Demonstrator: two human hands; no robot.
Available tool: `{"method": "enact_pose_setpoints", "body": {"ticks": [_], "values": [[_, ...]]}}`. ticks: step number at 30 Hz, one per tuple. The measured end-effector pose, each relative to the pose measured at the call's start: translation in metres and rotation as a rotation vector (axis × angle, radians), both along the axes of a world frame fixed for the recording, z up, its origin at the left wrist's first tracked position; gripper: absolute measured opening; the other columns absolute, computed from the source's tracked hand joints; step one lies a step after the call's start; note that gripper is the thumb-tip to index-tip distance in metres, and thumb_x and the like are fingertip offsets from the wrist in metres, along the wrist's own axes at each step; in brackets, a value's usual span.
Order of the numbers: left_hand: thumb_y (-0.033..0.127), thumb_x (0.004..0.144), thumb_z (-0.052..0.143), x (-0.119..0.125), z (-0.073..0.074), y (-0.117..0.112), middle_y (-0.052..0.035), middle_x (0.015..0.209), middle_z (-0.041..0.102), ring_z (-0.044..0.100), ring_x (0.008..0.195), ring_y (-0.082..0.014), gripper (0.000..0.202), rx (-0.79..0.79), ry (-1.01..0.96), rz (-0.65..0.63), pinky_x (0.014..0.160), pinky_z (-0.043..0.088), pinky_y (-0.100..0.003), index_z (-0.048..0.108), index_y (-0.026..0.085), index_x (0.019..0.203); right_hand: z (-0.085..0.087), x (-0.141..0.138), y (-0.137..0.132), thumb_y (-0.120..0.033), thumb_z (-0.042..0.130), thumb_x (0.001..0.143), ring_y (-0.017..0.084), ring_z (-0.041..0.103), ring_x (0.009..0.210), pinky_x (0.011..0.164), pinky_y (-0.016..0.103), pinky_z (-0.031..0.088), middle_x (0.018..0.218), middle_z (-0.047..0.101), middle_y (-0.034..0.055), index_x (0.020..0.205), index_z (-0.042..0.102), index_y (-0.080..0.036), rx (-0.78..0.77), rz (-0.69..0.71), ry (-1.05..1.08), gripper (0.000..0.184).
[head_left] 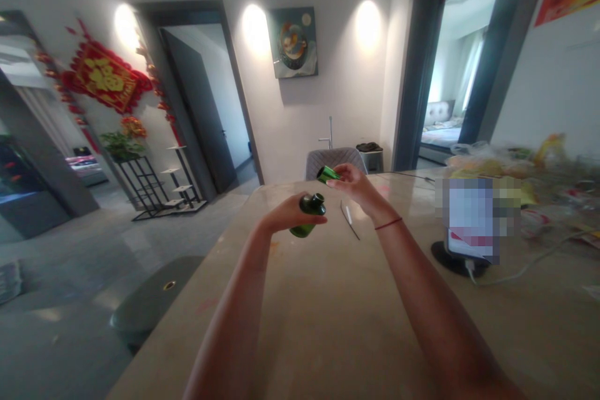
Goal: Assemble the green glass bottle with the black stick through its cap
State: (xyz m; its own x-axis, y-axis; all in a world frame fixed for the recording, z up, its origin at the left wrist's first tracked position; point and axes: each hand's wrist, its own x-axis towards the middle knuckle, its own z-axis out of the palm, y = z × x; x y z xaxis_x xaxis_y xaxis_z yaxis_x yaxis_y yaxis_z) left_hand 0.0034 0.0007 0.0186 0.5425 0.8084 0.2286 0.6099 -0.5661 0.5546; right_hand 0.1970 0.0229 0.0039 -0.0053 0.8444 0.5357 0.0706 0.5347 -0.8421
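Observation:
My left hand (288, 215) is closed around a small dark green bottle (309, 214), held tilted above the beige table (328, 300) with its open neck pointing up and to the right. My right hand (354, 184) pinches a green cap (327, 174) between thumb and fingers, a little above and to the right of the bottle's neck, apart from it. A red string circles my right wrist. A thin white stick or knife (349, 217) lies on the table just below my right hand.
A phone on a round black stand (457, 259) with a white cable sits at the right. Plastic bags and packets (510, 169) crowd the far right of the table. A grey chair (335, 161) stands at the far end, a grey stool (154, 300) to the left.

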Motion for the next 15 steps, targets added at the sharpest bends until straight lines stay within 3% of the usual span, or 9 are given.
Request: {"method": "enact_pose_setpoints", "body": {"ticks": [5, 7, 11, 15], "values": [[0.054, 0.057, 0.07, -0.001, 0.001, 0.0, -0.0036, 0.086, 0.065, 0.059, 0.08, -0.0198, 0.05, -0.005, 0.0, 0.006, 0.073, 0.045, -0.031, 0.057, 0.017, 0.087, -0.031, 0.016, 0.021, -0.025, 0.069, 0.06, 0.017, 0.061, 0.091, 0.082, 0.033, 0.048, 0.108, 0.062, 0.011, 0.105, 0.055, -0.014, -0.008, 0.02, -0.052, 0.049], [0.054, 0.057, 0.07, -0.001, 0.001, 0.0, -0.0034, 0.086, 0.065, 0.059, 0.081, -0.0197, 0.049, -0.003, -0.002, 0.003, 0.073, 0.045, -0.031, 0.057, 0.017, 0.087, -0.044, 0.025, 0.026, -0.019, 0.065, 0.062, 0.018, 0.061, 0.093, 0.085, 0.034, 0.047, 0.106, 0.064, 0.0125, 0.104, 0.058, -0.012, -0.028, 0.003, -0.2, 0.043], [0.054, 0.058, 0.07, 0.0, 0.002, -0.002, -0.0036, 0.086, 0.065, 0.059, 0.08, -0.0191, 0.048, -0.002, -0.006, -0.003, 0.073, 0.045, -0.031, 0.057, 0.017, 0.086, -0.066, 0.044, 0.034, -0.008, 0.063, 0.059, 0.021, 0.062, 0.089, 0.083, 0.035, 0.047, 0.098, 0.067, 0.0154, 0.093, 0.062, -0.009, -0.088, -0.195, -0.495, 0.034], [0.053, 0.057, 0.07, 0.0, 0.002, -0.001, -0.0036, 0.084, 0.065, 0.059, 0.078, -0.0189, 0.049, -0.008, -0.013, 0.0, 0.073, 0.045, -0.031, 0.058, 0.016, 0.086, -0.086, 0.061, 0.04, -0.007, 0.066, 0.056, 0.021, 0.063, 0.085, 0.078, 0.032, 0.048, 0.094, 0.069, 0.0138, 0.087, 0.063, -0.01, -0.19, -0.233, -0.59, 0.031]]}}
